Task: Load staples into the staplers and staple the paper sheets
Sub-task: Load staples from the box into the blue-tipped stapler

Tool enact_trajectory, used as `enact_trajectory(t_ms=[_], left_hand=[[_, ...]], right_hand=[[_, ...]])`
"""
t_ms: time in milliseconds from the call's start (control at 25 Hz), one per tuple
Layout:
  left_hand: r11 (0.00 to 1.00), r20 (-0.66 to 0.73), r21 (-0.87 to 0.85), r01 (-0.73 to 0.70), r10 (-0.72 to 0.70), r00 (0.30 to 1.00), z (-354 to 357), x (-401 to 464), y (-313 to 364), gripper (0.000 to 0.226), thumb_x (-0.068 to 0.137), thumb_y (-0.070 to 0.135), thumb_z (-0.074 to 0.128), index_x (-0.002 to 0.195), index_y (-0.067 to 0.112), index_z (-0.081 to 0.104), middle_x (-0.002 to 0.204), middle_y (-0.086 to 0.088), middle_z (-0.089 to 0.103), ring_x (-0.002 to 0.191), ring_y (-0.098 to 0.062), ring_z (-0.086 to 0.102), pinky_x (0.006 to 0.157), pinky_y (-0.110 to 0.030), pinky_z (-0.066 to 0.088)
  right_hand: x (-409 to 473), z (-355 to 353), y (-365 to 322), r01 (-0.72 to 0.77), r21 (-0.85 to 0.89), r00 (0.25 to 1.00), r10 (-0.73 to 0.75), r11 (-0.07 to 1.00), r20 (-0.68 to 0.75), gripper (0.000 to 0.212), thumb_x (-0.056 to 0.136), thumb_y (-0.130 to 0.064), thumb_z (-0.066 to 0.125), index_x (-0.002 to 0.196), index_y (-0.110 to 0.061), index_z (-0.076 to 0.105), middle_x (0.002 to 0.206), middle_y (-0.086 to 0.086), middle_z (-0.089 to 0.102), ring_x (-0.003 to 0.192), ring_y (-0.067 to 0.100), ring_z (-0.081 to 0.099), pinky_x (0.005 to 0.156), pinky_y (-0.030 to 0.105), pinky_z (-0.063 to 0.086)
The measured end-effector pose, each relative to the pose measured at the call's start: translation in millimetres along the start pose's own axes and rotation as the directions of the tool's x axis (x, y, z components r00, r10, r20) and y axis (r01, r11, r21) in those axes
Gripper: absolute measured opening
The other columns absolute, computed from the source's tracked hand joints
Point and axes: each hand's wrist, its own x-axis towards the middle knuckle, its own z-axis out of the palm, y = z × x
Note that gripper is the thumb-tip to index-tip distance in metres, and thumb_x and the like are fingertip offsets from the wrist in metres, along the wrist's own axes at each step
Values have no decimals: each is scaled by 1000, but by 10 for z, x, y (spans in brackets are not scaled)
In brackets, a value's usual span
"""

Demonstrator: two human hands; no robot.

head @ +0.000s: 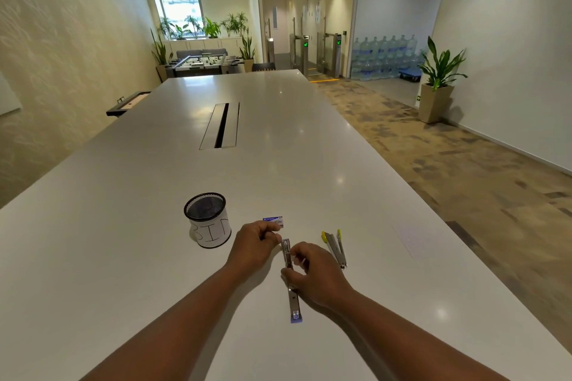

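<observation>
Low in the frame's centre, the opened purple stapler (291,278) lies flat on the white table (154,226), the left hand (253,244) pinching its far tip, the right hand (312,275) pinching its middle; stiff, light, slippery metal, best gripped by its side rails.

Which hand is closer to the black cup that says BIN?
The left hand. It sits just right of the black mesh cup with the white BIN label, a small gap between them. The right hand is further right and nearer the person, on the opened purple-tipped metal stapler.
</observation>
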Motion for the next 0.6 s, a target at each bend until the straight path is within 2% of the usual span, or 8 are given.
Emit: enact_trajectory(t_ms=[80,160,360,520,600], left_hand=[[1000,26,28,6,-7,1000,12,9,0,16,85,12,72,86,28,75,80,8,73,79,-9,68,77,-25,51],[998,63,62,-5,1,998,14,21,18,15,85,13,74,83,28,74,83,6,75,81,-9,69,81,-28,55],[996,129,77,-41,31,991,0,35,25,18,83,9,74,78,26,75,76,10,75,74,1,67,73,-20,50],[971,206,210,-115,72,976,-29,90,87,17,86,12,73,82,27,78,80,16,75,81,4,67,74,-13,46],[954,244,255,-156,93,965,-32,113,115,16,87,11,72,84,25,79,83,15,76,83,3,68,77,-14,47]], right_hand=[[-9,29,26,38,-40,999,-39,998,-23,23,78,-51,64,83,-30,55,78,-13,55,71,4,49,61,20,37],[-3,37,35,52,-44,998,-53,998,-37,20,77,-54,61,83,-36,52,77,-16,53,71,0,49,60,16,32],[-6,45,55,47,-19,997,-48,999,-60,24,76,-54,61,85,-32,59,79,-13,56,72,3,51,62,17,36],[3,59,71,25,-1,997,-25,1000,-77,29,74,-52,62,84,-25,62,79,-9,60,71,8,53,62,24,44],[7,68,80,24,3,996,-24,1000,-80,29,73,-53,62,84,-26,62,79,-10,60,71,8,53,62,23,44]])
